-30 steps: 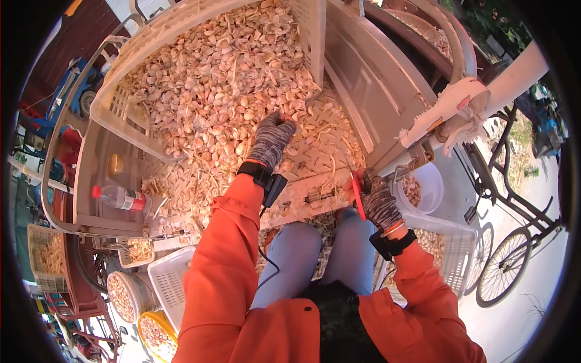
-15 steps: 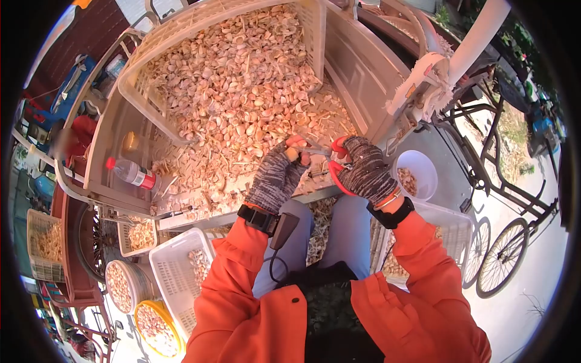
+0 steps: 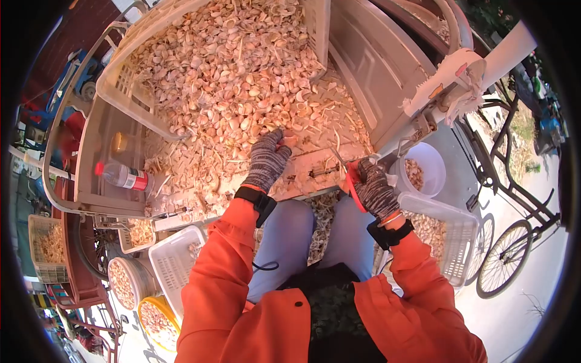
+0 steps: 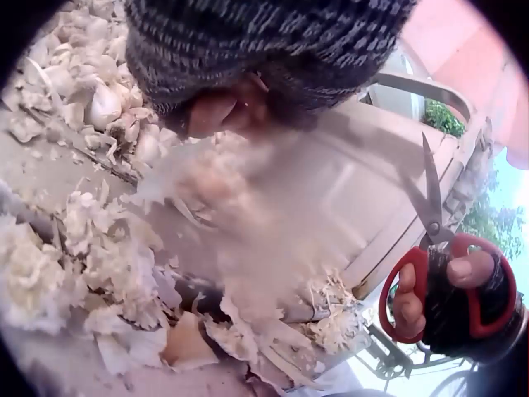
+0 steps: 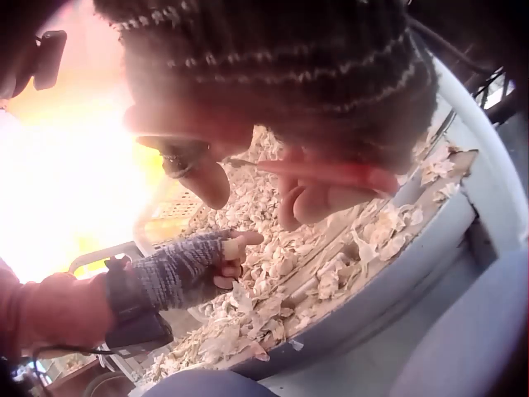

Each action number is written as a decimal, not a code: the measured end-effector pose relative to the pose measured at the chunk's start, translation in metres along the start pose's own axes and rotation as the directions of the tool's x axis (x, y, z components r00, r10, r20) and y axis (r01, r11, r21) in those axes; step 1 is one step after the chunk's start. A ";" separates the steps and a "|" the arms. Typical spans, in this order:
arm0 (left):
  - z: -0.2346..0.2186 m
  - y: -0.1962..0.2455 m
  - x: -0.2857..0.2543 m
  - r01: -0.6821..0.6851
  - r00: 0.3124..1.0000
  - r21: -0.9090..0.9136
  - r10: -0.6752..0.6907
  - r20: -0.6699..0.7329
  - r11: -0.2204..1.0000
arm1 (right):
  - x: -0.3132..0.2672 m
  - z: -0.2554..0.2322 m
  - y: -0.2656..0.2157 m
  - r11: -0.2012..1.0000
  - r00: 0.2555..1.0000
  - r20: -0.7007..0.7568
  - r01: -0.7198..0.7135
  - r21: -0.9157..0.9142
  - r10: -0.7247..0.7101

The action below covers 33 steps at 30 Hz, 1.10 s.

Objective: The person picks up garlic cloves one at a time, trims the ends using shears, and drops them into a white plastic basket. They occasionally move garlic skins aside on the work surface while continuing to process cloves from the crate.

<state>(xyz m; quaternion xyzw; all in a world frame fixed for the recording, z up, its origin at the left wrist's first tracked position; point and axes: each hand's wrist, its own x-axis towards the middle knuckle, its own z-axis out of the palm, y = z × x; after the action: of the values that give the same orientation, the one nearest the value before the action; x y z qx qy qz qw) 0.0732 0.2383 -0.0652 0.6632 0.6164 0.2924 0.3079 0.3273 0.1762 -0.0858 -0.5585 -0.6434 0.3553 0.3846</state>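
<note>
Red-handled scissors (image 3: pixel 354 189) are in my gloved right hand (image 3: pixel 376 189), above the front edge of the tray bed. The left wrist view shows fingers through the red loops of the scissors (image 4: pixel 436 225), blades slightly apart and pointing up. My gloved left hand (image 3: pixel 268 160) is low over the near side of the garlic clove pile (image 3: pixel 224 78), apart from the scissors. Its fingers are bent in the right wrist view, where the left hand (image 5: pixel 190 266) is beside the heap; whether they pinch anything is unclear. Pale blurred material lies below them in the left wrist view.
A slatted crate wall (image 3: pixel 136 106) surrounds part of the pile. A red-capped bottle (image 3: pixel 124 176) lies at the left. A white bucket (image 3: pixel 431 171) and a white crate (image 3: pixel 458 242) stand at the right. More crates and tubs holding cloves stand at lower left.
Half a second ago both hands were together at the scissors' blades. Now they are apart, the left back over the pile's near side and the right moved rightward with the scissors.
</note>
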 end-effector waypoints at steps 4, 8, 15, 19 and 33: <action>0.018 -0.010 0.040 -0.212 0.976 0.578 0.141 0.166 0.788 | 0.010 0.003 -0.014 0.984 0.992 0.121 0.009 0.180 -0.032; 0.016 -0.013 0.036 -0.195 0.977 0.527 0.118 0.176 0.827 | 0.015 0.000 -0.014 0.989 0.995 0.094 0.034 -0.142 -0.021; 0.016 0.007 0.001 0.134 0.987 -0.490 -0.075 0.139 0.861 | 0.012 0.002 -0.023 0.932 0.967 -0.022 0.237 -0.274 -0.253; 0.022 0.018 -0.032 0.032 0.997 -0.393 -0.002 0.077 0.919 | 0.005 -0.005 -0.039 0.811 0.884 0.015 0.436 -0.391 -0.468; -0.024 0.043 -0.100 0.057 0.988 -0.519 0.028 0.154 0.853 | -0.035 -0.016 -0.081 0.846 0.909 0.152 0.417 -0.332 -0.388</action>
<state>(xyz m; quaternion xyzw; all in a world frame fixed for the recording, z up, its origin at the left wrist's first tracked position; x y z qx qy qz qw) 0.0754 0.1371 -0.0182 0.5709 0.4929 0.3934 0.5257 0.3079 0.1321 -0.0102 -0.4569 -0.8144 0.1657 0.3171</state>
